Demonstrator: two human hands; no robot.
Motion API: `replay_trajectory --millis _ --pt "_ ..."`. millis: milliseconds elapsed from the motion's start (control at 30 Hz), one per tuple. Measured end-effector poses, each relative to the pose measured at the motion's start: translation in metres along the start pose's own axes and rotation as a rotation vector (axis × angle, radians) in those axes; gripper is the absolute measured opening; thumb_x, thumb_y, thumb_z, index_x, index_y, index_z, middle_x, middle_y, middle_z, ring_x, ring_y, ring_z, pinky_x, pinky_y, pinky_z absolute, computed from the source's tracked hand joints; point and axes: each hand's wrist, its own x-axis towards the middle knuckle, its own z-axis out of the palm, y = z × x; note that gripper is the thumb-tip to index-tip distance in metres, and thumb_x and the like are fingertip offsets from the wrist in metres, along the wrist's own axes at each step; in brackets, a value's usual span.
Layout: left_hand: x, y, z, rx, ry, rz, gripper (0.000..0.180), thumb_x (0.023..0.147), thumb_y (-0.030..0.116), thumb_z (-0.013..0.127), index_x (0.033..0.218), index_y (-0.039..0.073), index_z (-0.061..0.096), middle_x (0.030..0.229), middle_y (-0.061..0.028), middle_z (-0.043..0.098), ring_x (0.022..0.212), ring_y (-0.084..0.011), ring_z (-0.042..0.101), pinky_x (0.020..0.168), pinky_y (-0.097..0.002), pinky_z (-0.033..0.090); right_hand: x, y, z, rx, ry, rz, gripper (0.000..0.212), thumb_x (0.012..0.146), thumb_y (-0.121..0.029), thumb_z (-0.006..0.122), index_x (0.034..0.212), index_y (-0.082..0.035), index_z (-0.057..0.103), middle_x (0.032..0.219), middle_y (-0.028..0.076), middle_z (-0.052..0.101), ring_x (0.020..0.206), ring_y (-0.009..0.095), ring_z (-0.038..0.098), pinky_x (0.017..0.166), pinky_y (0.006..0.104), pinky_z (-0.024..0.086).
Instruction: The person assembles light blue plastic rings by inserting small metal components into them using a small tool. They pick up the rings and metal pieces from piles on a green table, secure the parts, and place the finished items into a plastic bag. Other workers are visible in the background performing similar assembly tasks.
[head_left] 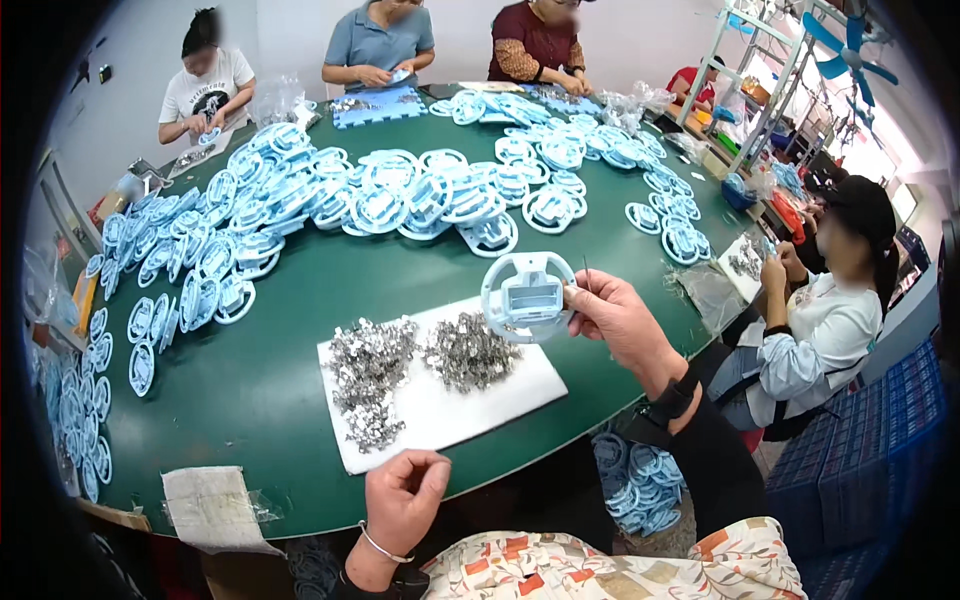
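My right hand grips a light blue plastic steering-wheel-shaped part by its right edge, holding it up above the table. A rectangular recess shows in the part's middle. From the same fingers a thin dark rod sticks up; its kind is unclear. At the table's near edge my left hand is closed with its fingers curled in, and whatever they may hold is hidden. Just beyond it lies a white mat bearing two piles of small shiny metal pieces, a left pile and a right pile.
A long heap of similar blue parts crosses the green table. A beige cloth lies at the near left edge. Several people work around the table, one seated at the right. More blue parts sit below the edge.
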Motion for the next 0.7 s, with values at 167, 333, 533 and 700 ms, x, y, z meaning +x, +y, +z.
replay_trajectory --millis 167,333,533,700 --pt "0.022 0.023 0.016 -0.422 -0.170 -0.088 0.049 0.107 0.030 0.044 0.146 0.001 0.037 0.119 -0.0101 0.059 0.107 -0.0172 0.060 0.086 -0.0301 0.053 -0.060 0.021 0.033 0.093 -0.236 0.180 0.020 0.100 -0.025 0.063 0.106 -0.005 0.065 0.086 -0.004 0.064 0.065 0.002 0.057 0.056 0.0154 0.040" --pt "0.020 0.037 0.036 -0.494 -0.246 -0.195 0.035 0.106 0.022 0.052 0.133 0.001 0.055 0.107 -0.0042 0.067 0.095 -0.0080 0.062 0.085 -0.0221 0.051 -0.101 0.046 0.055 -0.042 -0.367 0.184 0.024 0.100 -0.021 0.063 0.110 0.000 0.066 0.086 -0.002 0.064 0.069 0.004 0.058 0.063 0.0195 0.048" --pt "0.015 0.018 0.015 -0.439 -0.220 -0.284 0.032 0.104 0.020 0.053 0.130 0.002 0.059 0.104 -0.0050 0.068 0.090 -0.0089 0.066 0.080 -0.0245 0.055 -0.092 0.035 0.026 -0.502 0.014 -0.069 0.020 0.092 -0.012 0.069 0.108 0.000 0.069 0.083 0.002 0.068 0.071 0.011 0.062 0.065 0.0269 0.051" --pt "0.017 0.003 0.008 -0.413 -0.220 -0.304 0.032 0.104 0.024 0.056 0.127 0.002 0.062 0.100 -0.0033 0.068 0.090 -0.0056 0.063 0.079 -0.0222 0.053 -0.051 0.043 0.014 -0.976 0.062 -0.344 0.014 0.086 -0.010 0.069 0.099 -0.004 0.069 0.088 0.014 0.068 0.077 0.031 0.067 0.070 0.0375 0.053"
